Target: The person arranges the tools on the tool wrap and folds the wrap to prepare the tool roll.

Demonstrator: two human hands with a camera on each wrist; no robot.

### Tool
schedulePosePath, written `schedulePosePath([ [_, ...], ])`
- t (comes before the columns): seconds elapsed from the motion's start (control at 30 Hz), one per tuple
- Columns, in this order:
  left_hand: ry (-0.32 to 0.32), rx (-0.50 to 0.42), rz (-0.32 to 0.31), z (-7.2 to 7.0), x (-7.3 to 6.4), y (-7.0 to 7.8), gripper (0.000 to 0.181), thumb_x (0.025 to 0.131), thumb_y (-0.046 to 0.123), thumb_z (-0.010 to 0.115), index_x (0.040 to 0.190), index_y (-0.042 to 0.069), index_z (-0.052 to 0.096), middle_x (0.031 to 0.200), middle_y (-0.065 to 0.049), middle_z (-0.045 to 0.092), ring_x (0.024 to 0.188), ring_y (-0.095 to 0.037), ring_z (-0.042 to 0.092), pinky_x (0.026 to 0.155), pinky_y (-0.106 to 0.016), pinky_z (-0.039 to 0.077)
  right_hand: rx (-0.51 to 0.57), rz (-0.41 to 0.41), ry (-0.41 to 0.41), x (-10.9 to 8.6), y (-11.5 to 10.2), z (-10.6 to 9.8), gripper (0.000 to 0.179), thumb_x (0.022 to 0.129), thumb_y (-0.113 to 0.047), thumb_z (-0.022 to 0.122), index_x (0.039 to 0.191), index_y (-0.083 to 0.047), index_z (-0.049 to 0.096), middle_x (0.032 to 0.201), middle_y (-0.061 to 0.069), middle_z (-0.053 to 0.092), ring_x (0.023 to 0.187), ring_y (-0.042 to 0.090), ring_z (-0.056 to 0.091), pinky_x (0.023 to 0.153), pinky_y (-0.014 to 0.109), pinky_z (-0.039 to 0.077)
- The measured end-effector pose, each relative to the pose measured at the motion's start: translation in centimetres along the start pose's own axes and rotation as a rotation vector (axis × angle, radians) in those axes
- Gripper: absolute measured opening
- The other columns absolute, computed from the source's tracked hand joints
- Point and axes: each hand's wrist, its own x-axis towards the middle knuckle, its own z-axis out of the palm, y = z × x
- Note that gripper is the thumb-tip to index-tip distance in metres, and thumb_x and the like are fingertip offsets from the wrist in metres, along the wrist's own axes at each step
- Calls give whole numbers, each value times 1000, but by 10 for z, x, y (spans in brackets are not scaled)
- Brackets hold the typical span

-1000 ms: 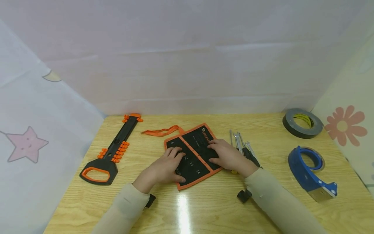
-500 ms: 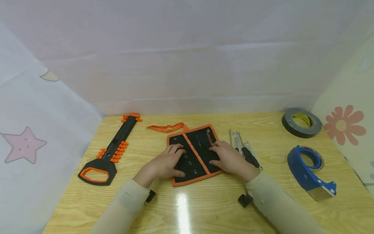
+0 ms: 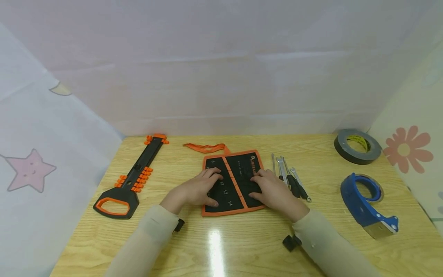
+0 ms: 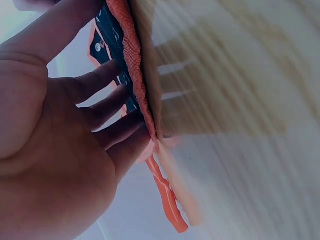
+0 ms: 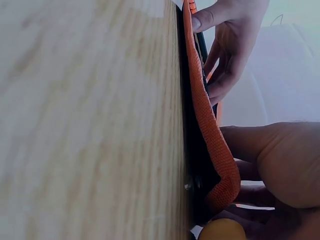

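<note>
A black fabric tool pouch with orange edging and printed numbers lies flat on the table in the head view, its orange strap trailing off the far edge. My left hand rests on its left part, fingertips and thumb touching the cloth. On the right part rests my right hand, fingers spread and touching. In the left wrist view the fingers meet the pouch near its orange edge. The right wrist view shows the orange edge slightly raised off the wood beside the right hand.
Wrenches and dark-handled screwdrivers lie just right of the pouch. A black-and-orange handled tool lies at left. A roll of grey tape and a blue tape dispenser are at right. A fabric-covered wall rises behind.
The pouch has turned clockwise under both hands, so its near edge lies closer to level. Its strap has shifted right. The hands have moved only slightly.
</note>
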Motion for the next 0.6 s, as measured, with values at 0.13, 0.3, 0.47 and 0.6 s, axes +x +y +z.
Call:
schedulePosePath([
  [0.13, -12, -16, 10, -1, 3, -3, 83, 94, 34, 87, 162, 10, 44, 178, -14, 24, 166, -40, 21, 130, -59, 33, -4, 5, 9, -2, -1, 1, 48, 95, -32, 86, 129, -1, 75, 127, 13, 69, 108, 29, 63, 93, 47, 59],
  [0.3, -20, -35, 24, -2, 4, -5, 83, 94, 34, 87, 162, 11, 45, 179, -13, 23, 167, -39, 19, 130, -59, 32, -7, 10, 25, -4, -2, 2, 49, 93, -32, 87, 128, 1, 76, 128, 14, 69, 108, 30, 63, 94, 47, 59],
  [0.47, -21, -59, 34, -3, 4, -6, 82, 94, 31, 88, 161, 11, 45, 179, -12, 22, 167, -39, 19, 130, -59, 32, -16, 24, 31, -5, -2, 4, 50, 93, -33, 88, 127, 1, 76, 126, 14, 69, 106, 30, 62, 94, 46, 58],
  [0.6, -21, -59, 43, -2, 5, -7, 82, 93, 31, 88, 161, 11, 45, 179, -12, 22, 167, -39, 20, 130, -58, 33, -21, 35, 30, -6, -3, 5, 50, 93, -33, 88, 127, 1, 76, 123, 14, 69, 103, 29, 60, 92, 45, 58],
])
